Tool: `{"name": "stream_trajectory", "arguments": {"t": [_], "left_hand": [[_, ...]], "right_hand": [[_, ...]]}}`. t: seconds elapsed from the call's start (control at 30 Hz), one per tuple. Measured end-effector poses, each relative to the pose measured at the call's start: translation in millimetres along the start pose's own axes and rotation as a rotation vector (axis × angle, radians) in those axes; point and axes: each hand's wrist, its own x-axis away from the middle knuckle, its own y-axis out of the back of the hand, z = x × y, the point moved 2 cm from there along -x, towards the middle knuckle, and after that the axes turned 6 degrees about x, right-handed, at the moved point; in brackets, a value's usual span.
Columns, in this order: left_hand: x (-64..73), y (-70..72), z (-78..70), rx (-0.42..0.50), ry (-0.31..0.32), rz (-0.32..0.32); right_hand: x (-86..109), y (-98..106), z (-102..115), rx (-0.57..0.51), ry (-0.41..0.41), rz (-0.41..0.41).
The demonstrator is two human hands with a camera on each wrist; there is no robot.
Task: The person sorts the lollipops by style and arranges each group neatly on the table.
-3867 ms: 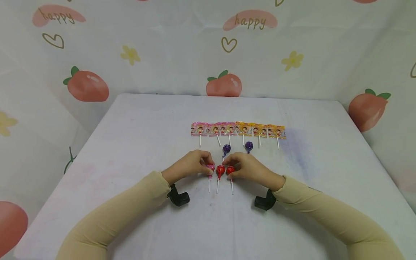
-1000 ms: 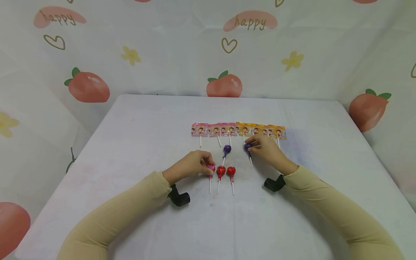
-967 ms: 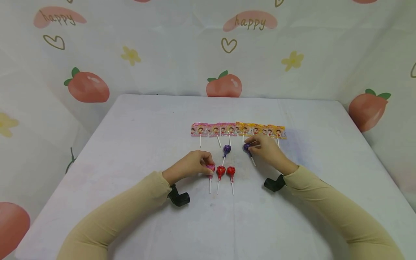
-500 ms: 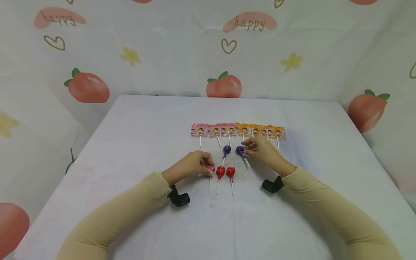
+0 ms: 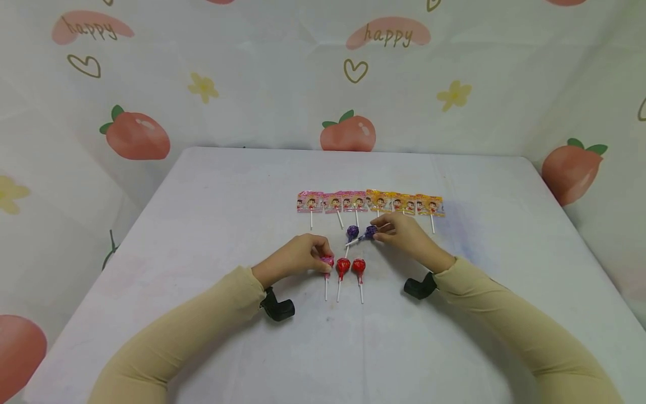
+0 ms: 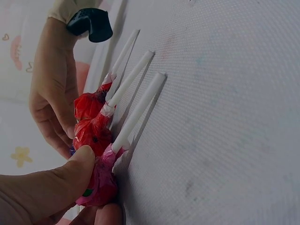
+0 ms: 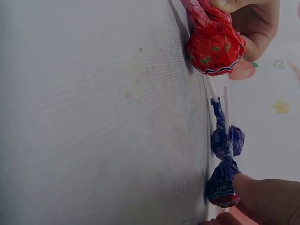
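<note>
My left hand (image 5: 298, 255) pinches the head of a pink lollipop (image 6: 104, 187) between thumb and fingers; its stick points toward me. Beside it, two red lollipops (image 5: 343, 265) lie in line, sticks also toward the near side. My right hand (image 5: 404, 233) pinches a purple lollipop (image 7: 222, 185) by its wrapped head. That one's stick points left and crosses over the stick of another purple lollipop (image 5: 352, 231) lying just to its left. Thumb and index finger hold the head in the right wrist view.
Behind the hands runs a row of flat-wrapped lollipops, pink packets (image 5: 310, 201) on the left and yellow packets (image 5: 430, 204) on the right. They lie on a white-covered table (image 5: 242, 185) before a printed backdrop. Each wrist carries a black camera mount (image 5: 276, 307).
My right hand has gone from a red lollipop to the purple one, shifted it left toward the other purple one, and its stick has swung to point left. The left hand stays put.
</note>
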Motion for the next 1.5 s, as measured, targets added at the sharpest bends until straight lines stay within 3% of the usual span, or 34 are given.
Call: {"name": "stream_trajectory", "arguments": {"t": [0.67,1.0,1.27,1.5], "left_hand": [[0.2,-0.2,-0.1,0.001,0.024,0.001],[0.3,0.0,-1.2,0.007,0.029,0.004],[0.2,-0.2,-0.3,0.016,0.027,0.011],[0.0,-0.7,1.0,0.018,0.019,0.010]], "right_hand": [[-1.3,-7,2,-0.020,0.006,-0.027],[13.2,18,7,-0.080,0.006,-0.108],[28.5,35,15,-0.143,0.052,-0.071],[39.2,28,16,-0.109,0.027,-0.003]]}}
